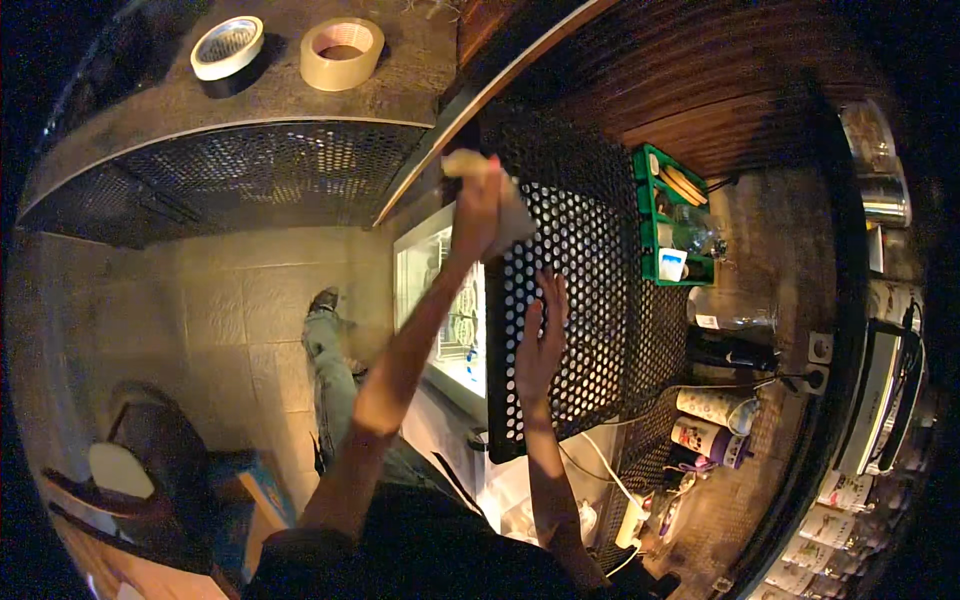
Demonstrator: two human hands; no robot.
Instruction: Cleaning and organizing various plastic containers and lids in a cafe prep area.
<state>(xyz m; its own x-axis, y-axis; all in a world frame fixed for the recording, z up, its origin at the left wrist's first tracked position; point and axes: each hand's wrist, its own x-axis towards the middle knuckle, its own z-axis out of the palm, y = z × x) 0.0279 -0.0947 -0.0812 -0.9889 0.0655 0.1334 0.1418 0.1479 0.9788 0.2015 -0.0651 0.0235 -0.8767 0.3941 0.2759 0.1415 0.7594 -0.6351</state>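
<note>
My left hand is raised near the middle of the view, its fingers closed on a blurred, pale, flat item that cannot be told more exactly. A yellowish end shows above the fingers. To the right, my right hand lies with fingers extended over a black perforated metal shelf; whether it touches the metal cannot be told. Left of the shelf, a lit white-framed case with a glass front shows wire racks inside.
Two tape rolls lie on the wooden top at upper left. A green plastic crate holds small items. Beyond the shelf are patterned cups, white cables and wall sockets. A dark chair stands at lower left.
</note>
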